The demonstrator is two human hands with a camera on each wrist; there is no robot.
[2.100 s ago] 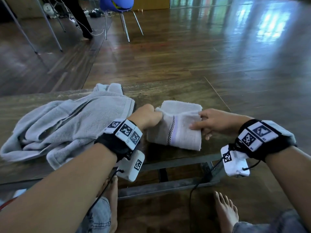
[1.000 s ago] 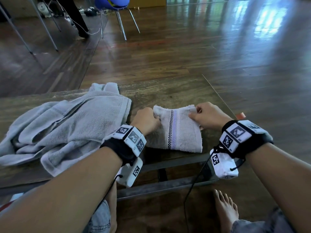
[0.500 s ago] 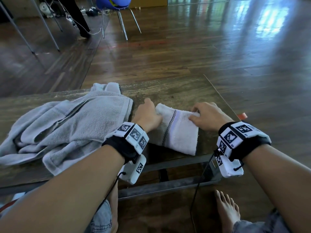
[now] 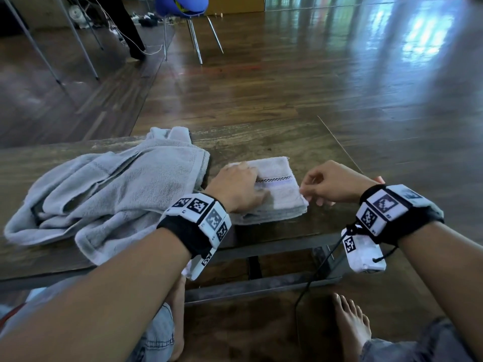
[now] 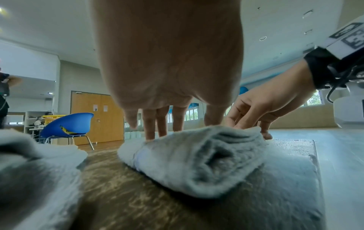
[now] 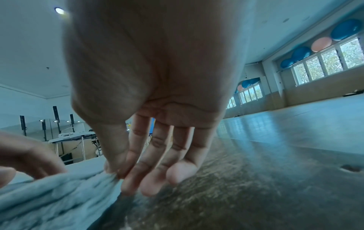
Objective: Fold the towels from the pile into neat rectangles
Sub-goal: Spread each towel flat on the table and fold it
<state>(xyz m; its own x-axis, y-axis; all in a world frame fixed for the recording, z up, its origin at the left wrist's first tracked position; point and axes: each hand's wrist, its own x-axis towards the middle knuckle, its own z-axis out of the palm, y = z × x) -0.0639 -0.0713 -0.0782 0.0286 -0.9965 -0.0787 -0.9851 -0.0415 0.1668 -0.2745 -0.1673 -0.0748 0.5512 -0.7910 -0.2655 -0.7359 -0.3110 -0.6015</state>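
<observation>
Two hands work mid-frame: the flat left hand point(image 4: 236, 188) presses the towel point(image 4: 278, 194) while the right hand point(image 4: 330, 185) pinches its corner, and a tug there could open the layers.

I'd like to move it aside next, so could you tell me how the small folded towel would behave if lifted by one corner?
The small folded towel is soft terry in loose stacked layers, so it would likely sag and unfold. The right hand pinches only its corner while the left hand presses flat on top, suggesting it needs holding. It probably weighs little.
</observation>
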